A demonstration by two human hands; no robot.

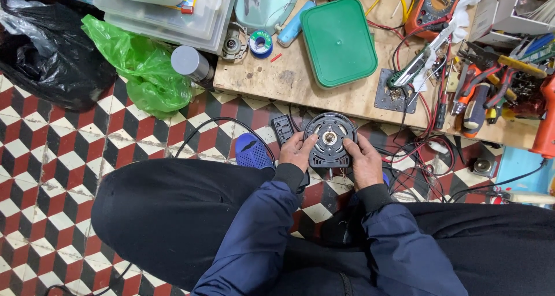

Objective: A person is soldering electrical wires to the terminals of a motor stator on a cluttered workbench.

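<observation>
I hold a round dark grey motor housing [329, 139] with spokes and a brass-coloured hub in front of my knees, just below the edge of the low wooden workboard [277, 79]. My left hand [297, 152] grips its left rim with the thumb on the face. My right hand [363, 159] grips the right rim the same way. Both forearms are in dark blue sleeves. Thin wires hang beneath the housing.
On the board lie a green lidded box [338, 40], an orange multimeter [435, 6], pliers and screwdrivers [480, 93] and red wires. A green plastic bag [144, 65], black bag [52, 47], grey can [189, 63] and blue slipper [252, 151] sit on the checkered floor.
</observation>
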